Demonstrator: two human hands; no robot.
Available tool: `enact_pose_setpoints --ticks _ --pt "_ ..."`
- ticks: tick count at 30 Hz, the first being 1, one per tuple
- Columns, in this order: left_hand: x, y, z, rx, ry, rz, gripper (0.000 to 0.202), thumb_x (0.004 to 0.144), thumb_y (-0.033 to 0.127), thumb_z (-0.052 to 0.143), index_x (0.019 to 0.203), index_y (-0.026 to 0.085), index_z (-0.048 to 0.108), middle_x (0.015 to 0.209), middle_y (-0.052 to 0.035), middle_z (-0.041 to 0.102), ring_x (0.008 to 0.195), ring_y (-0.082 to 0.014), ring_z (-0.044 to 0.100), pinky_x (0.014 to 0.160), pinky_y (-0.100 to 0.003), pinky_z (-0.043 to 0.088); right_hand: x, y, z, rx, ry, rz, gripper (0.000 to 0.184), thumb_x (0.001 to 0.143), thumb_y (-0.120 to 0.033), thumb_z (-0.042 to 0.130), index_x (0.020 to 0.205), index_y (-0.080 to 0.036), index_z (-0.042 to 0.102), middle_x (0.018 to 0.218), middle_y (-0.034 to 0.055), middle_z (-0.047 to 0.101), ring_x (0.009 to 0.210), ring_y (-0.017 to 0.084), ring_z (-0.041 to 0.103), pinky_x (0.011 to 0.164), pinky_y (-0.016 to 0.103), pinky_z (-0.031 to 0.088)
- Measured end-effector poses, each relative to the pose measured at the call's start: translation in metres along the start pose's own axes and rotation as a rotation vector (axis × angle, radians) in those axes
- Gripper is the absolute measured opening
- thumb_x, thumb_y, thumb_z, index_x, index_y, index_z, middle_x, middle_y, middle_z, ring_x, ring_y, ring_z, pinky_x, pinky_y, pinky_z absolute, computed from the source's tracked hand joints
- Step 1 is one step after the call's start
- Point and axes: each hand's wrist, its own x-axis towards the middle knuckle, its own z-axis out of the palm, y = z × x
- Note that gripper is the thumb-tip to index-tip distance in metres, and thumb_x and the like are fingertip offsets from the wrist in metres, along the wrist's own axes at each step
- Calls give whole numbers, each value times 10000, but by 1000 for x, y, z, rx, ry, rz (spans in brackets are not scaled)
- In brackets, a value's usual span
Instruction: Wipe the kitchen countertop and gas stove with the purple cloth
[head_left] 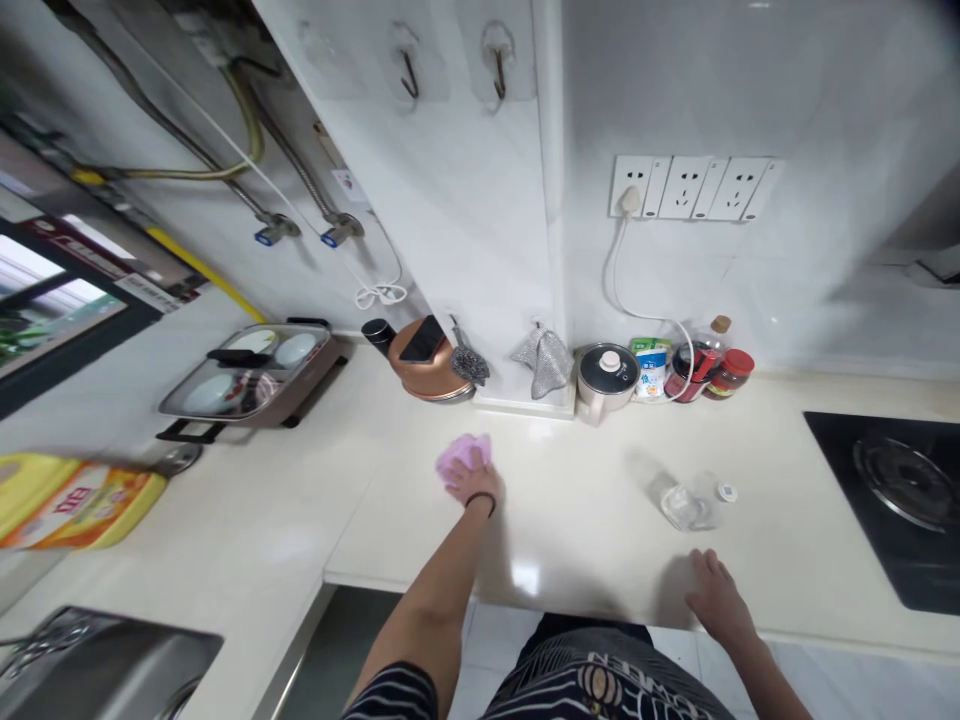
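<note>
In the head view, the left hand (474, 482) lay over a pink cloth (454, 460) on the worktop (570, 470), its fingers outstretched and a little apart on top; whether they pinched the fabric could not be told. The cloth showed ahead of these fingers and to their left. A dark band (481, 500) circled the wrist behind them. Straight beyond them, a copper-coloured pot (435, 372) stood against the foot of a white pillar (487, 220), closing off the way back. A scourer (470, 366) and a grey mesh cloth (547, 362) hung from the pillar, ahead and to the right. Well to the left of the same fingers sat an electric pan (296, 400) with dishes under its clear lid, and farther off, a yellow jug (97, 508).

The right hand (718, 600) was at the worktop's front edge, its fingers loosely bent and seen to hold nothing. Just beyond them a clear container (686, 507) stood in their forward path. Farther ahead, along the wall, were a small lidded cooker (598, 398), a packet (651, 370) and a red-lidded jar (727, 375). A black cooktop (840, 480) lay to their right
</note>
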Motion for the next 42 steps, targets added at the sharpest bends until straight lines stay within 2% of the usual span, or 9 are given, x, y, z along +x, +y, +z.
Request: enact_pose_setpoints --ticks 4,7,10,14,20,28,32,36,42 --pt "-42 89 38 72 -147 345 756 1111 466 440 1826 266 300 1911 -244 180 1775 -484 121 1353 -797 174 -1 -1 -2 6 -7 -4 868 856 -255 548 1694 -39 480 1774 232 506 1722 345 376 1443 423 266" --pt "-102 125 79 103 -273 635 771 1084 405 492 1826 293 313 1932 -181 152 1781 -491 66 1373 -799 113 -1 -2 -1 26 0 -5 870 846 -230 570 1692 -43 487 1772 232 510 1730 350 358 1452 434 254" --pt "-164 125 111 95 -416 916 772 1065 386 532 1813 333 352 1948 -122 96 1785 -487 13 1390 -794 62 -1 -2 0 34 -9 3 869 853 -241 583 1697 -59 486 1793 224 484 1726 355 367 1450 442 267" --pt "-208 83 123 80 -536 1175 699 1114 445 481 1801 381 373 1952 -77 34 1799 -422 -8 1417 -761 50 1 1 5 22 -25 3 888 846 -253 594 1709 -80 475 1823 205 444 1733 360 351 1455 453 255" --pt "-193 60 113 109 -509 1176 664 1151 466 412 1803 338 381 1944 -110 94 1804 -380 46 1444 -700 85 8 6 13 82 -31 -31 866 815 -241 640 1675 -191 557 1771 161 538 1721 395 368 1448 546 302" --pt "-128 194 87 181 -438 940 725 1110 400 404 1824 306 324 1953 -93 72 1802 -398 4 1434 -686 54 -9 -4 -4 45 -16 -40 793 854 -136 556 1647 -130 588 1754 169 555 1722 375 368 1447 500 300" --pt "-103 232 77 194 -419 892 750 1095 444 424 1826 319 314 1955 -81 77 1803 -392 16 1426 -696 71 -15 -5 -14 52 -31 -53 771 886 -98 521 1650 -161 598 1717 142 605 1705 343 410 1443 490 302" --pt "-106 221 87 177 -407 900 772 1073 402 459 1826 319 312 1955 -87 68 1801 -412 3 1419 -715 61 -17 -4 -18 93 -8 -80 810 872 -54 508 1652 -248 612 1691 113 639 1657 347 489 1442 544 306" --pt "-136 135 113 117 -391 945 738 1095 407 469 1817 319 344 1953 -111 58 1799 -427 4 1423 -721 52 -5 11 -6 24 58 -163 731 828 -106 575 1537 -190 730 1642 134 682 1630 405 509 1402 529 406"
